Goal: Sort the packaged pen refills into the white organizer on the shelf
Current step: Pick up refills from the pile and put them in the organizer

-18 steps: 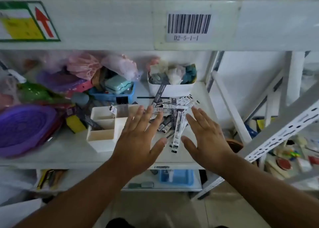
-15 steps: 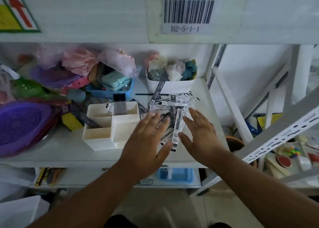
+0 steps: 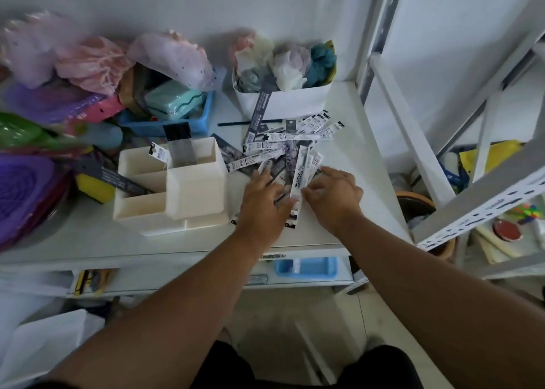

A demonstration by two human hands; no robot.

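Observation:
A pile of packaged pen refills [image 3: 283,147], white and dark strips, lies fanned on the white shelf [image 3: 88,241] right of the white organizer [image 3: 194,191]. The organizer has several compartments. A dark pack [image 3: 180,145] and a white-tagged pack [image 3: 159,152] stand in its back ones, and another dark pack [image 3: 118,179] leans in a left one. My left hand [image 3: 262,206] rests flat on the near part of the pile. My right hand [image 3: 333,195] has curled fingers and pinches a long white refill pack [image 3: 302,173] at its near end.
A white bin of crumpled cloths [image 3: 286,102] stands behind the pile, with a dark pack leaning on it. A blue basket [image 3: 203,120], plastic bags and a purple basket [image 3: 20,200] crowd the left. A slanted shelf upright [image 3: 413,144] rises at the right. A blue tray [image 3: 306,267] sits below.
Both hands moved forward and down from hovering onto the pile. The right hand's fingers curled round a white pack. The view tilted downward.

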